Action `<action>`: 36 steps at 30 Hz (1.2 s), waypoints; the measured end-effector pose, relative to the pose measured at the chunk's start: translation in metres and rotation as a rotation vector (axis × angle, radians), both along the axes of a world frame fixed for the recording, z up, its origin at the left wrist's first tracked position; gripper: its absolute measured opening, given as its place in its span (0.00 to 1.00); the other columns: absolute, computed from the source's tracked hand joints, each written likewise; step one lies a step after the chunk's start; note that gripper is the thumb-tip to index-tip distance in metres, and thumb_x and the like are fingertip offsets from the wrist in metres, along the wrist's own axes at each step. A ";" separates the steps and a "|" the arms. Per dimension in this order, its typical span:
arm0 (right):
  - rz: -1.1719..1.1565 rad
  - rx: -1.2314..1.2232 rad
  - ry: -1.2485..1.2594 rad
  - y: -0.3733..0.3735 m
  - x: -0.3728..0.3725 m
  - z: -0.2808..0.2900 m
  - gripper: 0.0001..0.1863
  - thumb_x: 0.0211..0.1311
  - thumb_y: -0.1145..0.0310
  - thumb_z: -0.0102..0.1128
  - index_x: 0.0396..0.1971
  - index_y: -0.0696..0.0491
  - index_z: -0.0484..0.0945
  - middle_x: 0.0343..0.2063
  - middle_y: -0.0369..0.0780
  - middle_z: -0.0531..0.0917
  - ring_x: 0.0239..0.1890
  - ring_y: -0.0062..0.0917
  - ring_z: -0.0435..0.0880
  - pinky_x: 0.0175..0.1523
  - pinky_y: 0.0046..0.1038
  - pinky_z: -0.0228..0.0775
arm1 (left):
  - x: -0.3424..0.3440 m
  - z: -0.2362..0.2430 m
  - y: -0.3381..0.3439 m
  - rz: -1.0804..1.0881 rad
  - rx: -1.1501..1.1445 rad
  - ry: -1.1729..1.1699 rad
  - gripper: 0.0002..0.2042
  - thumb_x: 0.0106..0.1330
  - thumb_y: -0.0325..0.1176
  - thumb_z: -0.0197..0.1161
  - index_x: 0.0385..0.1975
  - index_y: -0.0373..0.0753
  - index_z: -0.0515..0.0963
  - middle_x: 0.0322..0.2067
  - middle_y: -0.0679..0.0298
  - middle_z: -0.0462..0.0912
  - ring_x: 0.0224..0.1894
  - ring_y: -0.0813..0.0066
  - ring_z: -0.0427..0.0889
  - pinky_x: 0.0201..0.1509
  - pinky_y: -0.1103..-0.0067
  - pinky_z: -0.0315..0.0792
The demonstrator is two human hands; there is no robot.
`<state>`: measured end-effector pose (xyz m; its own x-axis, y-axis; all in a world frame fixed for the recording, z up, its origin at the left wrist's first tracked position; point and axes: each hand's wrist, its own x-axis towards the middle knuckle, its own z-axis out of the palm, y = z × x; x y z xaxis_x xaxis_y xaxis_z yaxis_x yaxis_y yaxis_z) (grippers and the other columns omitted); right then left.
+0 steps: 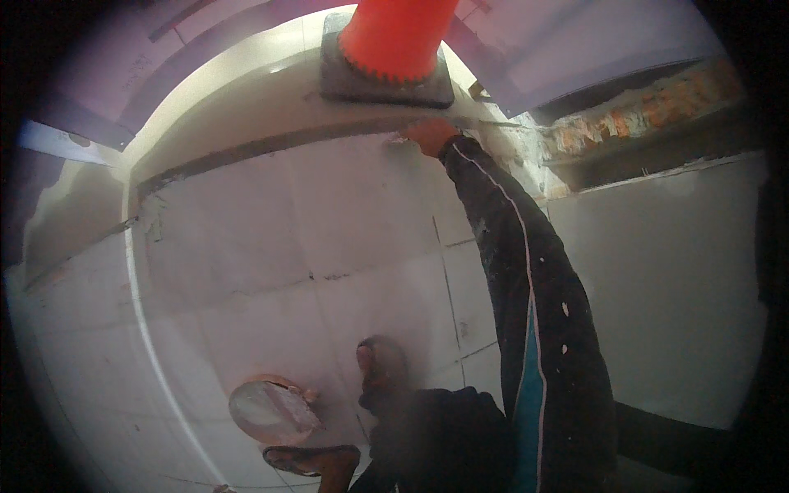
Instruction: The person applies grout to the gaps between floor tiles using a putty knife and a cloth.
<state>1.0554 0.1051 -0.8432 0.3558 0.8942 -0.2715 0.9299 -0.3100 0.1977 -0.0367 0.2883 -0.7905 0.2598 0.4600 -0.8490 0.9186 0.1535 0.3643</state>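
My right hand (430, 135) reaches far forward, its dark sleeve running up from the lower right. The fingers look closed, low at the far edge of the pale tiles (230, 222), beside a dark strip (271, 144). A small pale bit shows at the fingertips, too blurred to name. Just beyond the hand stands an orange cone (396, 41) on a black square base (386, 92). Near my feet at the lower left is a round bowl (275, 411) with wet greyish-white material and a pinkish-white band across it. No left hand can be made out.
My sandalled feet are on the tiles beside the bowl. To the right, a broken wall edge (633, 127) shows exposed brick above a dark recess. A thin white line (140, 296) runs down the left side. Bright light falls behind the cone.
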 end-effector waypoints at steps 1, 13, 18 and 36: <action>0.002 0.002 0.012 0.007 -0.003 0.003 0.24 0.53 0.75 0.51 0.52 0.41 0.75 0.41 0.42 0.81 0.46 0.39 0.81 0.48 0.41 0.73 | -0.002 0.006 0.000 -0.011 0.019 0.003 0.11 0.67 0.34 0.52 0.44 0.42 0.79 0.47 0.64 0.79 0.34 0.73 0.83 0.37 0.75 0.76; -0.211 -0.008 -0.026 0.000 0.008 0.008 0.23 0.58 0.70 0.48 0.53 0.36 0.74 0.38 0.45 0.83 0.42 0.41 0.83 0.48 0.43 0.74 | 0.053 0.017 0.015 0.146 -0.008 -0.069 0.19 0.66 0.44 0.54 0.54 0.44 0.74 0.38 0.67 0.83 0.32 0.77 0.80 0.32 0.78 0.71; -0.251 -0.045 -0.028 0.001 -0.001 0.020 0.24 0.58 0.71 0.47 0.54 0.34 0.74 0.42 0.44 0.81 0.45 0.40 0.82 0.49 0.42 0.74 | 0.055 0.019 0.014 0.122 0.006 -0.023 0.20 0.66 0.44 0.55 0.54 0.45 0.73 0.38 0.66 0.84 0.32 0.77 0.80 0.32 0.78 0.72; -0.279 -0.020 0.073 -0.069 -0.052 0.004 0.23 0.54 0.70 0.50 0.51 0.34 0.77 0.37 0.41 0.83 0.42 0.38 0.83 0.47 0.40 0.74 | 0.052 0.006 0.022 0.131 -0.003 -0.068 0.16 0.66 0.36 0.55 0.51 0.39 0.74 0.39 0.63 0.83 0.32 0.74 0.82 0.34 0.77 0.75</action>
